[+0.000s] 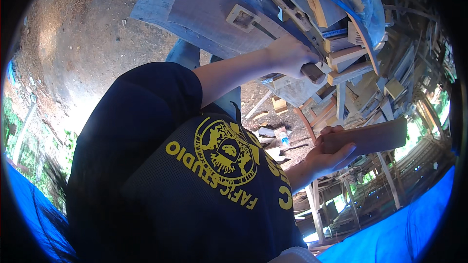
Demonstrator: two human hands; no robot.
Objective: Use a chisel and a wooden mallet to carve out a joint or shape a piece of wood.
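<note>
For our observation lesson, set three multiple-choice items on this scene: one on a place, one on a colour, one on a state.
1. Where is the flat brown board?
A. On the ground
B. In the right hand
C. Under the blue sheet

2. What colour is the print on the dark shirt?
A. Yellow
B. White
C. Red

3. How is the left hand?
A. Open and flat
B. Hanging free
C. Closed around a round wooden handle

Answers:
1 B: the right hand grips one end of the flat brown board, lifted off the ground.
2 A: the emblem on the dark shirt is yellow.
3 C: the fingers of the left hand wrap the round wooden handle, beside the pile of timber offcuts.
</note>
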